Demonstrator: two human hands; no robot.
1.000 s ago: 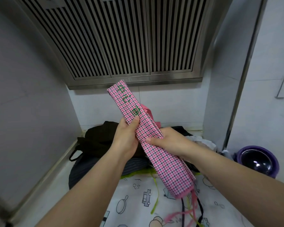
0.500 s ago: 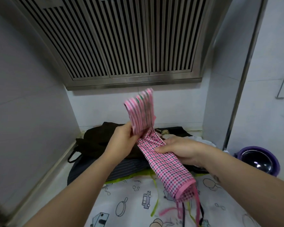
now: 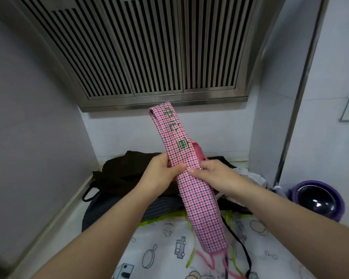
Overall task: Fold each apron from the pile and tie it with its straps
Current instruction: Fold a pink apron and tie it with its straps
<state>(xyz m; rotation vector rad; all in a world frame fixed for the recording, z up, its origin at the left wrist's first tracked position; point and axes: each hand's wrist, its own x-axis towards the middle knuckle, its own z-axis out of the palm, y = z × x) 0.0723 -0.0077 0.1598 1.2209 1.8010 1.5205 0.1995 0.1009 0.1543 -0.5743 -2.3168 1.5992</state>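
A pink checked apron [image 3: 191, 190] with green characters is folded into a long narrow strip and held up in the air, its top end near the hood. My left hand [image 3: 161, 174] grips the strip at its middle from the left. From the right, my right hand [image 3: 214, 174] grips it at the same height, thumb on the front. Pink straps [image 3: 208, 262] hang from the strip's lower end. Under it lies the pile: a white apron with cartoon prints [image 3: 169, 250], a dark striped one [image 3: 113, 210] and a black one [image 3: 125, 168].
A steel range hood [image 3: 149, 57] hangs close overhead. Grey walls close in the counter [image 3: 54, 228] on the left and behind. A purple bowl with a glass lid [image 3: 316, 200] sits at the right, beside a metal pole [image 3: 290, 127].
Half a second ago the strip's upper half was bent over in my left hand. Now it stands straight again, more upright, and both hands grip its middle close together.
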